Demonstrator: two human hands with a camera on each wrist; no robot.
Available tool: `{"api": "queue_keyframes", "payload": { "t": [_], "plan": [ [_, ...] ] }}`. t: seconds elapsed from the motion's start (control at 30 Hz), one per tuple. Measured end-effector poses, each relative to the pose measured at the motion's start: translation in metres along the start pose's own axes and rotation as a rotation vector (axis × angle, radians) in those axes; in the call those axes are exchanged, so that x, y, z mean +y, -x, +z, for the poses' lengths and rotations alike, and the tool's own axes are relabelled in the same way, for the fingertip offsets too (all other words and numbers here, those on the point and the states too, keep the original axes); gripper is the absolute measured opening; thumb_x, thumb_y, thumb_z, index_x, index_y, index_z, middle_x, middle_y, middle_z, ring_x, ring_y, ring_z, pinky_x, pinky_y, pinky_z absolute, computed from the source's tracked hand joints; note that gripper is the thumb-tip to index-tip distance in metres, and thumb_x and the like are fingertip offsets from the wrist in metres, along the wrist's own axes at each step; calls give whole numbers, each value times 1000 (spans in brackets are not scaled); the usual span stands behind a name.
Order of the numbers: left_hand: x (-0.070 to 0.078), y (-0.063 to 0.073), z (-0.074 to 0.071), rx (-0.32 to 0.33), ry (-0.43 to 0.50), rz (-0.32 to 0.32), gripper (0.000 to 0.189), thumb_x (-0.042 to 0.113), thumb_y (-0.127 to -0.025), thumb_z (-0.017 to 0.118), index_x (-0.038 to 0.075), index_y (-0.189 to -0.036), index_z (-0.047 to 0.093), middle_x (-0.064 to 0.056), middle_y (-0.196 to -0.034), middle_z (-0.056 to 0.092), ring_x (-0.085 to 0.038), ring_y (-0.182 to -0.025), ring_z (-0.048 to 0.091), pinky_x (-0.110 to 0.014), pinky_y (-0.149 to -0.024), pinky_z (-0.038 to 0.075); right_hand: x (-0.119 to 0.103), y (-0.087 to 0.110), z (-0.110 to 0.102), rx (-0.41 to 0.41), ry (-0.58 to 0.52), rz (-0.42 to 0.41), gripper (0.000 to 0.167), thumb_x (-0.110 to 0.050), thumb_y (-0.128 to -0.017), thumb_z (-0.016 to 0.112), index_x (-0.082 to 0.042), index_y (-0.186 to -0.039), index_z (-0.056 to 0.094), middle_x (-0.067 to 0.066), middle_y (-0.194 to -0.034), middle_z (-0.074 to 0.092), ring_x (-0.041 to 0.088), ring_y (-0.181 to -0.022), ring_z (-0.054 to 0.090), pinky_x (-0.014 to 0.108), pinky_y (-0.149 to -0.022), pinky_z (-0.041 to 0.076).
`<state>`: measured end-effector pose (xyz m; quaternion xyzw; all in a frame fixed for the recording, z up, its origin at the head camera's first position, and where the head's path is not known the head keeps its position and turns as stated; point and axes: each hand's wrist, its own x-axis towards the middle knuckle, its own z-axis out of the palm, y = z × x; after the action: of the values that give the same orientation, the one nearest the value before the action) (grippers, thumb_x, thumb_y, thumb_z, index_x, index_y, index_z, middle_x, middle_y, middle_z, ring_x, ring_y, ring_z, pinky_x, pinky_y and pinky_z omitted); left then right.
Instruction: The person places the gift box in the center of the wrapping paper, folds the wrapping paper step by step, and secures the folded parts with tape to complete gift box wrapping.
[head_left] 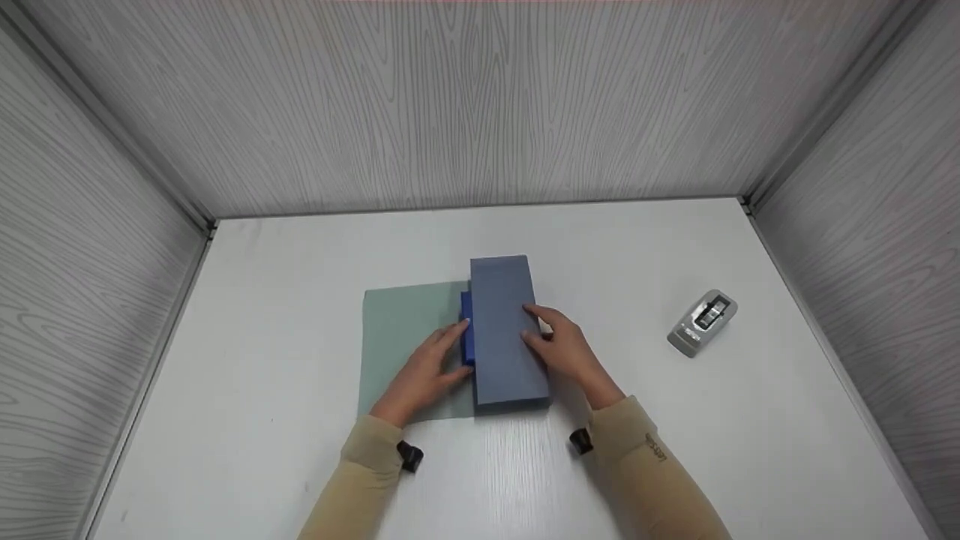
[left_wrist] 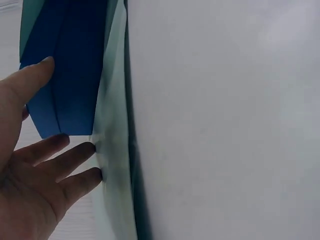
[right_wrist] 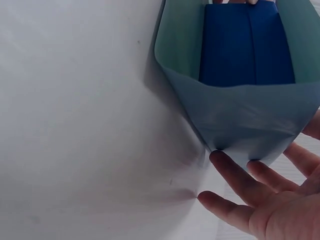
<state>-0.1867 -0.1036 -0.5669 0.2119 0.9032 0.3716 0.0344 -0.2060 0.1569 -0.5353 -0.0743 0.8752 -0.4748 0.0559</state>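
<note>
**Pale-green and blue-grey paper-like sheet [head_left: 405, 315] bent over a dark-blue oblong box [right_wrist: 230, 45]**

The box lies on the sheet's pale-green face near the middle of the white tabletop [head_left: 285, 315]. The right part of the sheet rises and folds across the box, blue-grey face outward, so that the head view shows only a narrow strip of blue along the fold's left edge.

The left hand [head_left: 424, 375] touches that exposed side, its thumb and fingers extended and spread rather than clenched. The right hand [head_left: 562, 345] rests its fingertips against the folded sheet's right side, fingers also loosely extended, grasping nothing.

Beige sleeves [head_left: 367, 450] cover both forearms. Well apart to the right lies a small grey plastic object [head_left: 701, 324], seemingly a tape dispenser, though it is too small in view to be sure. Light wood-grain panels [head_left: 480, 97] stand around the tabletop.
</note>
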Motion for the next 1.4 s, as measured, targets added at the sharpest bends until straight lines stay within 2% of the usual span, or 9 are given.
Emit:
{"api": "queue_keyframes", "payload": {
  "t": [0.13,0.4,0.67,0.87,1.2,1.4],
  "plan": [
    [4,0,4,49,-51,1,74,20,-89,75,18,-153,37,-13,-145,46,-33,-132,45,-47,-105,39,1,0,1,4,4,-13,49,-12,-96,64,-7,-143,51,17,-146,45,32,-127,51,43,-94,49],
    [5,-1,8,85,-46,-7,74,21,-87,77,15,-151,40,-12,-145,48,-30,-131,47,-42,-106,38,1,0,1,7,2,-2,50,-13,-96,65,-8,-144,50,16,-147,44,33,-123,54,44,-93,50],
    [7,-2,6,88,-19,-20,72,19,-85,79,12,-148,44,-13,-144,48,-30,-129,49,-42,-104,40,3,1,1,5,2,-3,50,-12,-96,65,-8,-143,51,16,-147,45,34,-118,58,44,-91,51],
    [9,-3,4,72,8,-56,73,18,-86,78,14,-149,42,-12,-148,44,-30,-130,48,-42,-105,40,4,1,1,6,-7,-20,50,-10,-95,66,-7,-143,51,17,-146,45,35,-117,59,44,-90,51],
    [8,-5,5,66,7,-62,72,17,-86,78,15,-149,42,-11,-149,44,-30,-131,47,-43,-106,38,5,0,0,6,20,-82,46,-8,-94,66,-4,-139,55,17,-143,48,30,-131,46,42,-95,49],
    [9,-6,2,34,16,-80,72,18,-88,76,17,-151,40,-10,-149,43,-29,-130,47,-44,-105,39,6,-1,-2,-9,38,-83,44,-10,-94,67,-6,-137,58,21,-144,45,35,-127,50,44,-95,49]
  ]
}}
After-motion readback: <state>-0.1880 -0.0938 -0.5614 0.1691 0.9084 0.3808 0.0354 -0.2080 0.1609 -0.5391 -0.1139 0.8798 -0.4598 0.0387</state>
